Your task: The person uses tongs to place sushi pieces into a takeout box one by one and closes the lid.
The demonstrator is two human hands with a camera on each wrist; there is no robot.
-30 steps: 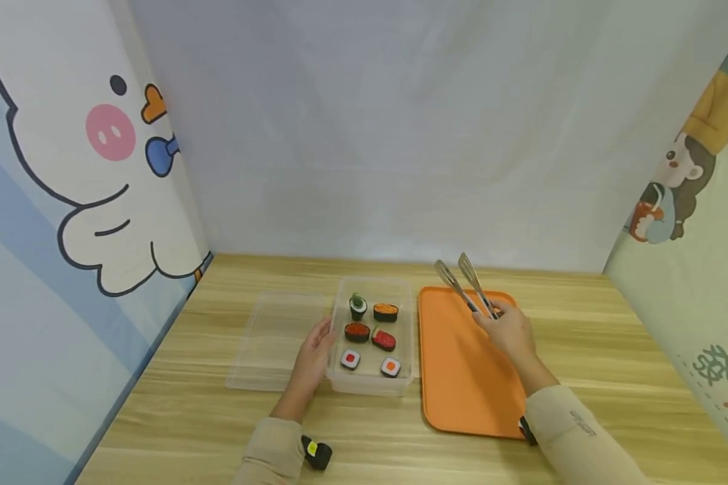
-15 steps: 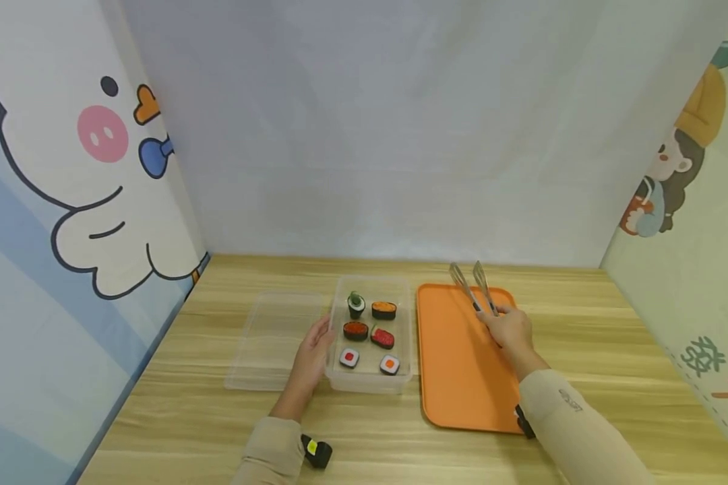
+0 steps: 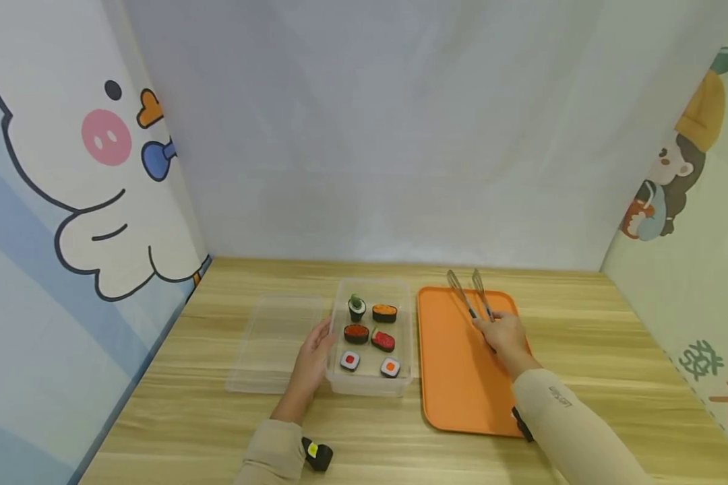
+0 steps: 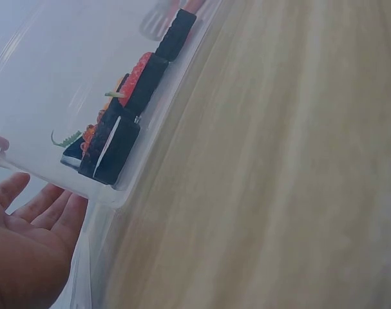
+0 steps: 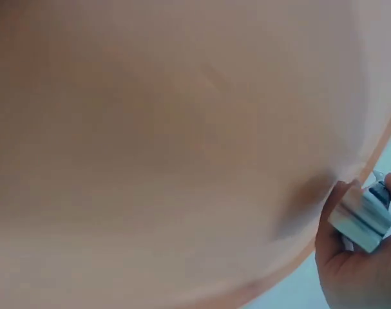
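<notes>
My left hand [image 3: 311, 357] rests against the left side of a clear plastic container [image 3: 370, 386], its fingers fairly straight along the wall in the left wrist view. Several toy sushi pieces stand inside: a roll with a green topping [image 3: 356, 308], an orange-topped piece [image 3: 385, 312], a red roe piece [image 3: 356, 333], a red-topped piece [image 3: 383, 340], and two white-rimmed rolls, one red-centred [image 3: 350, 361], one orange-centred [image 3: 391, 367]. My right hand [image 3: 502, 339] grips metal tongs [image 3: 482, 294] above an orange tray [image 3: 461, 377]. The tongs' arms stand apart with nothing between them.
A clear lid [image 3: 267, 350] lies left of the container on the wooden table [image 3: 194, 411]. Near my left sleeve sits a black roll with a yellow centre [image 3: 317, 455]. A black-and-white object [image 3: 522, 424] shows partly beside my right sleeve, at the tray's lower right corner.
My right hand has lowered slightly with the tongs, whose tips have shifted a little to the right and nearer to me. The left hand and the container have stayed put.
</notes>
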